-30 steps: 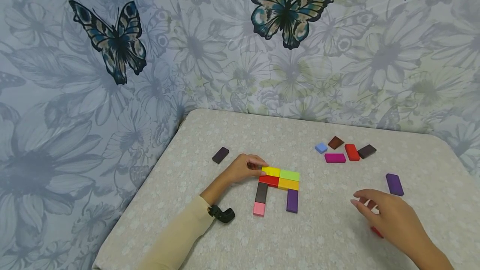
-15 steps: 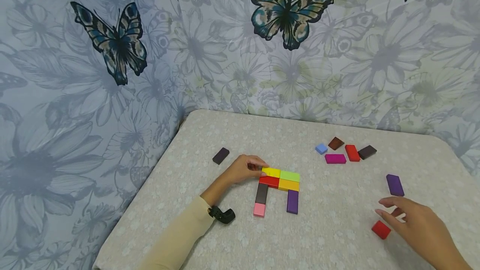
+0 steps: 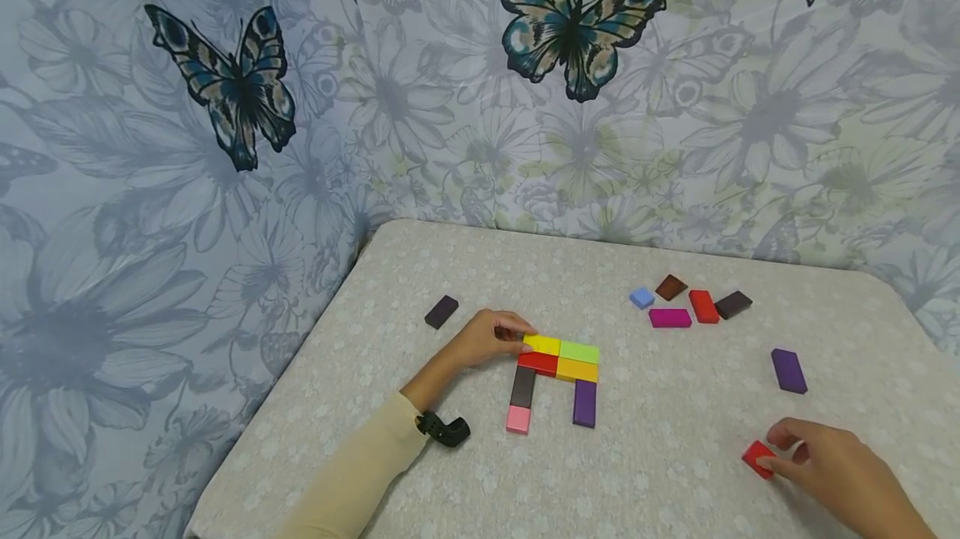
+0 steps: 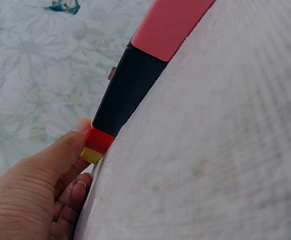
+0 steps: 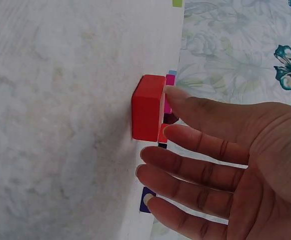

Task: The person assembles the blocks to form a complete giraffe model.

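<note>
In the head view, the left hand point(image 3: 487, 335) covers an end of the yellow block point(image 3: 543, 346) and the right hand point(image 3: 847, 468) part of a red block point(image 3: 757, 449); the bottom edge cuts off the beige sleeve point(image 3: 352, 472). The left wrist view crops the pink block point(image 4: 175, 30) at the top, and its nearest cloth point(image 4: 265, 125) is blurred. In the right wrist view, fingers point(image 5: 190, 185) partly mask a purple block point(image 5: 143, 207), and the top edge leaves only a sliver of a green block point(image 5: 177, 2).

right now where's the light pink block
In the head view, the light pink block sits low, just right of centre, against the near end of the dark grey block that adjoins a red block.
</note>
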The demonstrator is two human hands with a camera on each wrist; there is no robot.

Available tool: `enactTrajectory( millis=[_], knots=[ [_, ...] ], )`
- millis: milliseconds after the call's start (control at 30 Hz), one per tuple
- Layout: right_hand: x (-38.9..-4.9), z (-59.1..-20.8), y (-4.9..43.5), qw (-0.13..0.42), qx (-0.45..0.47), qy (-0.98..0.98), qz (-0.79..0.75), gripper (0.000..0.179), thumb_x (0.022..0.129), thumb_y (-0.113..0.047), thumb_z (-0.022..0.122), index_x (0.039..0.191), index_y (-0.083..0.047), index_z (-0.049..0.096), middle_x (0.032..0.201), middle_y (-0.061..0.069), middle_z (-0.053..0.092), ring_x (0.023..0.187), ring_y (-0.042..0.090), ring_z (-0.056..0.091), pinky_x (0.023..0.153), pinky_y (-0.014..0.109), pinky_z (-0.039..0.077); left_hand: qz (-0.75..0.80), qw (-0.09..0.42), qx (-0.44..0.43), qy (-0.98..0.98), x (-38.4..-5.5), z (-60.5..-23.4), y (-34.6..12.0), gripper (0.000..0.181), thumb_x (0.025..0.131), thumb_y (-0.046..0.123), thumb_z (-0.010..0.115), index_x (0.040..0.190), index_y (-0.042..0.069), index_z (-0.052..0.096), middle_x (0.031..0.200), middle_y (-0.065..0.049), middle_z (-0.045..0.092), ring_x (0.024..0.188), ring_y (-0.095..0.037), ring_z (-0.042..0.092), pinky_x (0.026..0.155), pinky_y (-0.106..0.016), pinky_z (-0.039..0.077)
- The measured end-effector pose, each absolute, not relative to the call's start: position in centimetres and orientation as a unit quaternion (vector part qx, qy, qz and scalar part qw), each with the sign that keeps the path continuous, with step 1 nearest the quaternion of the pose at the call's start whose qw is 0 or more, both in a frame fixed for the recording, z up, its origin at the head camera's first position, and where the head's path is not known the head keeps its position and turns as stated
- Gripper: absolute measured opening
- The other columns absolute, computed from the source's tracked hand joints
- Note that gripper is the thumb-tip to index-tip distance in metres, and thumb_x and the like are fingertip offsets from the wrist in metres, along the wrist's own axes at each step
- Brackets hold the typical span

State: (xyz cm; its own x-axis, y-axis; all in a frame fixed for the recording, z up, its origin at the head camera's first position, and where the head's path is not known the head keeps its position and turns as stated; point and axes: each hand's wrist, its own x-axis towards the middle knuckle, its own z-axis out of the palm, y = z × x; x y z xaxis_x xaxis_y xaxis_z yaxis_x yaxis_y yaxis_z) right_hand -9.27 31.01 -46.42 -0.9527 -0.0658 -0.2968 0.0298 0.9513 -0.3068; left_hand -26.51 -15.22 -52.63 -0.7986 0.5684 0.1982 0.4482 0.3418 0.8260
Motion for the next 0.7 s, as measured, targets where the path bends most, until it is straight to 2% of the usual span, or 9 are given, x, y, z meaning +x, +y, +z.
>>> enactTrajectory(
  millis=[300, 500, 700],
  knots=[
    [-9.3, -46.8, 30.4, 0.155, -0.034, 0.974, -0.165, 0.036, 0.078, -0.032, 0.087, 0.099, -0.007, 0.072, 0.082, -0.005, 0.064, 0.075, 0.016, 0.057, 0.067, 0.038, 0.051, 0.495, 0.068, 0.31, 0.809, -26.5, -52.5, -15.2, 0.029, 0.086, 0.018, 0.083, 0.115, 0.011, 0.079, 0.108, -0.002, 0.074, 0.083, -0.013, 0.059, 0.072, -0.025, 0.049],
    [-9.3, -47.0, 30.3, 0.153, -0.047, 0.973, -0.166, 0.037, 0.077, -0.023, 0.088, 0.103, -0.002, 0.072, 0.084, -0.005, 0.066, 0.076, 0.016, 0.059, 0.069, 0.039, 0.054, 0.491, 0.069, 0.309, 0.812, -26.6, -52.5, -15.2, 0.029, 0.086, 0.018, 0.083, 0.115, 0.014, 0.079, 0.107, 0.002, 0.074, 0.083, -0.013, 0.059, 0.072, -0.025, 0.05],
    [-9.2, -46.7, 29.8, 0.135, -0.053, 0.976, -0.161, 0.029, 0.077, -0.022, 0.088, 0.096, -0.008, 0.069, 0.081, -0.005, 0.065, 0.073, 0.015, 0.059, 0.066, 0.037, 0.053, 0.487, 0.067, 0.309, 0.814, -26.6, -52.6, -15.1, 0.03, 0.086, 0.017, 0.083, 0.115, 0.012, 0.079, 0.105, 0.003, 0.073, 0.083, -0.012, 0.06, 0.071, -0.025, 0.051]
  ],
)
